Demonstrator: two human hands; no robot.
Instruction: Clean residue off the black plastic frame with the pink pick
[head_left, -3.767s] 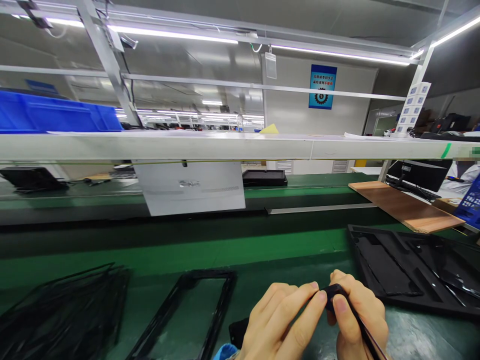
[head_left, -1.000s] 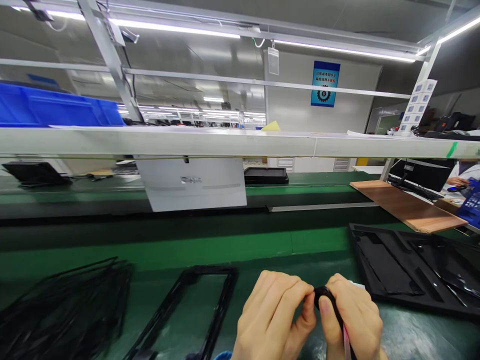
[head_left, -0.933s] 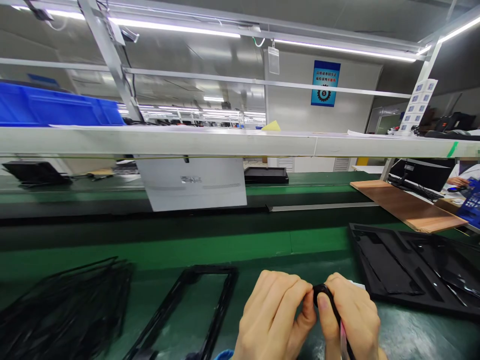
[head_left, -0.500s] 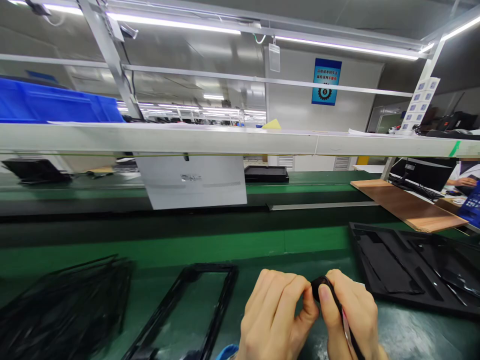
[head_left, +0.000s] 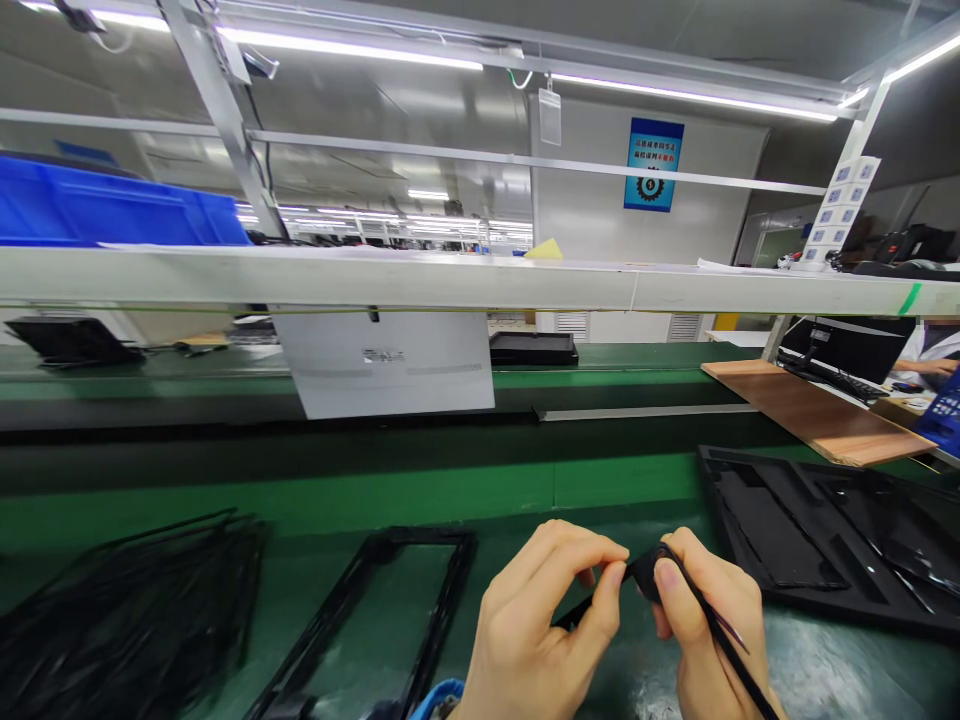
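Note:
A flexible black strip point(head_left: 645, 576) stretches between my two hands above the green work surface. At its end my left hand point(head_left: 544, 610) pinches it between thumb and index finger, and a dark piece shows below that palm. My right hand point(head_left: 712, 620) closes on a wider, folded or rounded part, with the thumb pressed on top. From there a long, narrow black length runs down past the right palm, and a thin loose end sticks out beside it. Left of my hands lies a black rectangular frame point(head_left: 442, 600), its lower end cut off by the picture edge.
To the left rests a blurred pile of thin black frames point(head_left: 142, 620). A black foam tray point(head_left: 780, 600) with dark panels lies right. Behind are a hanging white sheet point(head_left: 390, 370), a wooden board point(head_left: 817, 405) and a shelf rail point(head_left: 450, 280). Someone's arm shows far right.
My left hand has tilted and lifted slightly, and its thumb and index finger now stretch forward. More of the black strip shows between the hands. The right hand has turned a little.

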